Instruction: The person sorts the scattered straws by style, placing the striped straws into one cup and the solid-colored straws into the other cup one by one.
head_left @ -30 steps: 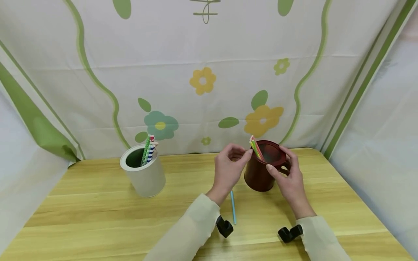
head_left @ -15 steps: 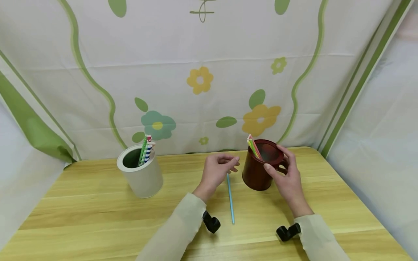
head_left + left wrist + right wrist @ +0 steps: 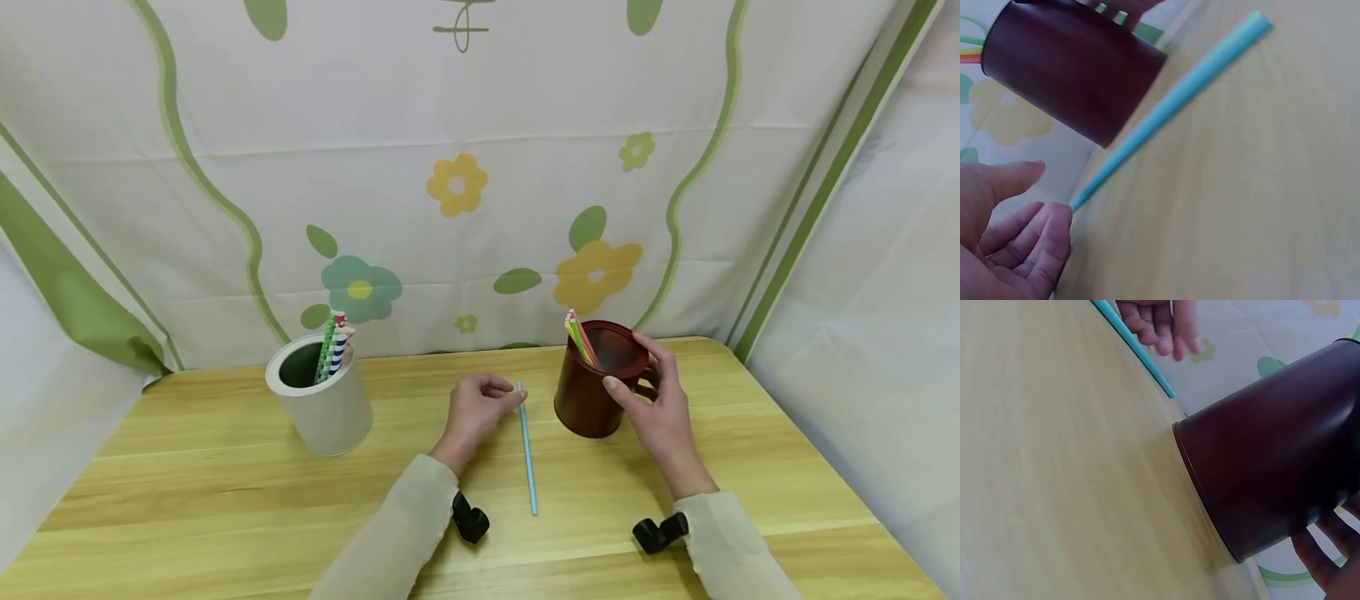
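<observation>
A light blue straw (image 3: 528,458) lies on the table between my hands. My left hand (image 3: 478,410) is at its far end. In the left wrist view, the thumb stands apart from the fingers (image 3: 1047,247), which are close beside the straw; whether they touch it I cannot tell. My right hand (image 3: 663,421) grips the dark red mug (image 3: 588,400) by its right side, thumb at the near rim and fingers at the handle side. Several pink, yellow and green straws (image 3: 581,340) lean on the mug's left rim, their lower ends hidden inside.
A white cylindrical container (image 3: 333,417) stands at the left, with several patterned straws (image 3: 333,350) leaning inside it. Behind the wooden table (image 3: 225,500) hangs a white curtain (image 3: 420,108) with flower prints.
My left hand has left the straws in the mug and come down leftward to the blue straw's far end. My right hand stays on the mug.
</observation>
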Tool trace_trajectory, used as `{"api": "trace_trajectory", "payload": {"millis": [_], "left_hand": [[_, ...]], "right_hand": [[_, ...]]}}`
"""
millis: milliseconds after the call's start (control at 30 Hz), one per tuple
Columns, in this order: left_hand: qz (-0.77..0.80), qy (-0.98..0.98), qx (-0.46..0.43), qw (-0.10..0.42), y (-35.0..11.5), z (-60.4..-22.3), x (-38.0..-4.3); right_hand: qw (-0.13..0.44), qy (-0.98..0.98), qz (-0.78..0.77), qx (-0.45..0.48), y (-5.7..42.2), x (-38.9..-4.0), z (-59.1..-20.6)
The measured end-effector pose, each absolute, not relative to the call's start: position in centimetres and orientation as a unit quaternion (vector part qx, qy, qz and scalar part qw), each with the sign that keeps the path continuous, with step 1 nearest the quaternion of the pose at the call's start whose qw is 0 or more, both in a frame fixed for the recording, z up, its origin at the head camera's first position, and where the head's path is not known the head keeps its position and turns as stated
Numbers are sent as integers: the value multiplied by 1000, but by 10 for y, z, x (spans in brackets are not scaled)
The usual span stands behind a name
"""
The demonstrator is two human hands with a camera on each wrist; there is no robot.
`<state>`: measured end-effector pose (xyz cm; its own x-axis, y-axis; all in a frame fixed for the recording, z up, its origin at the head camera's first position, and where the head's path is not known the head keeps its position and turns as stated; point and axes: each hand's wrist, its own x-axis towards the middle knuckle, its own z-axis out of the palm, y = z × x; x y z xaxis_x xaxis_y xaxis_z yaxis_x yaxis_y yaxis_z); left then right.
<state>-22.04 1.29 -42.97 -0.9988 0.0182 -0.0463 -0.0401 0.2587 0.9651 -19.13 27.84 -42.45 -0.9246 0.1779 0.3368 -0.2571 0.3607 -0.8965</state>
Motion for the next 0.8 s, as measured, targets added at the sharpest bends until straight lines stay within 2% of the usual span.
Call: {"api": "trace_trajectory", "payload": {"millis": [233, 800], "left_hand": [[545, 838, 8, 9, 20, -432, -222], [439, 897, -40, -8, 41, -426, -225]], "right_hand": [[197, -802, 563, 22, 280, -193, -424], [195, -802, 564, 18, 280, -193, -424]]}}
